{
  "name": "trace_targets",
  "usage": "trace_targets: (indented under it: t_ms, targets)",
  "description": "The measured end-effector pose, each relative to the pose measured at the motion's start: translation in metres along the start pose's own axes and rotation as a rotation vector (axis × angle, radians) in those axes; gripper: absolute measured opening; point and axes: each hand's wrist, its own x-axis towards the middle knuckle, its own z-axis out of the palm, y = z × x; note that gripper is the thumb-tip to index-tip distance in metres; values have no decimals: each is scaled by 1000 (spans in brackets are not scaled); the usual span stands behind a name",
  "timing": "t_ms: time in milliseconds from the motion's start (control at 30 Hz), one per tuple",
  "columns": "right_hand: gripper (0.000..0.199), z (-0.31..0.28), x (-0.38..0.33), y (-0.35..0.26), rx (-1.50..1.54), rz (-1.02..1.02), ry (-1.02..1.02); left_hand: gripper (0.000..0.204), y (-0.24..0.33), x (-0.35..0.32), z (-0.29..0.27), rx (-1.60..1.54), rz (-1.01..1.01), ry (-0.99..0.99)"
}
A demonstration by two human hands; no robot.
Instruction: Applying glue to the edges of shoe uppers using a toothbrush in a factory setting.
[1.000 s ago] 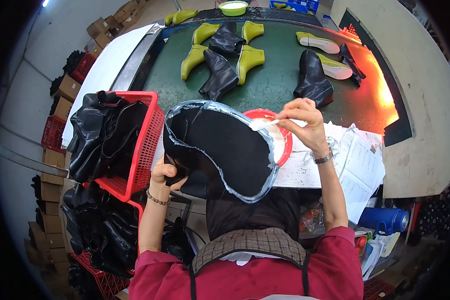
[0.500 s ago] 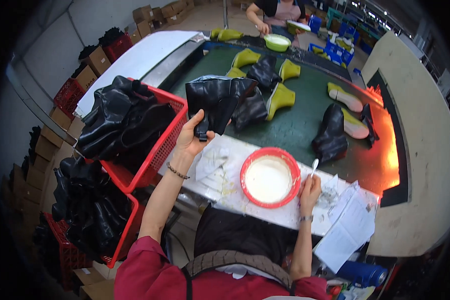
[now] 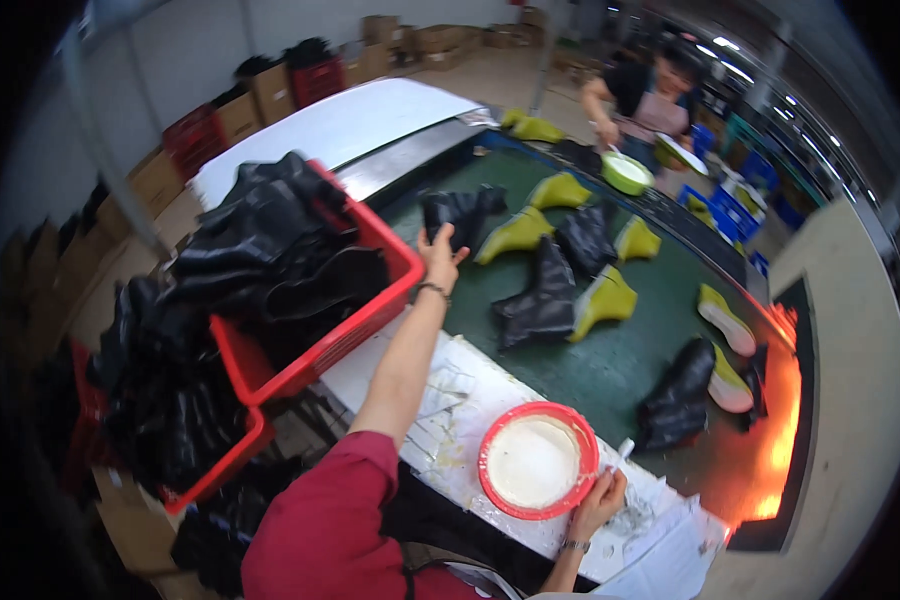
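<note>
My left arm reaches out over the green conveyor belt [image 3: 530,375]. The left hand [image 3: 440,262] has its fingers apart, close beside a black boot upper [image 3: 462,210] lying on the belt. Near the front, my right hand [image 3: 597,503] is closed round a slim white-handled brush [image 3: 624,449] whose bristles I cannot make out. That hand rests by the rim of a red bowl [image 3: 588,468] of creamy white paste. On the belt lie a black boot upper [image 3: 540,300], another dark upper [image 3: 587,238] and several yellow-green wedge soles [image 3: 604,303].
Red crates [image 3: 395,268] heaped with black boot uppers [image 3: 260,230] stand at my left. Papers [image 3: 670,560] cover the white ledge's right end. A glowing orange heater opening [image 3: 775,440] is at the right. Across the belt, a co-worker [image 3: 650,105] handles a green bowl [image 3: 627,174].
My left hand has moved forward from above the ledge and put the black boot upper down on the far left of the belt. The view has shifted; my right hand stays by the bowl.
</note>
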Motion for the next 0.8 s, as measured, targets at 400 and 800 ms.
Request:
trace_targets:
  t_ms: [400,800]
  targets:
    - [24,10,11,23,42,-100,43,63,15,-125,-55,665,285,-358]
    - [18,19,2,9,140,-133,31,85,354,-146,-181,1673,701,439]
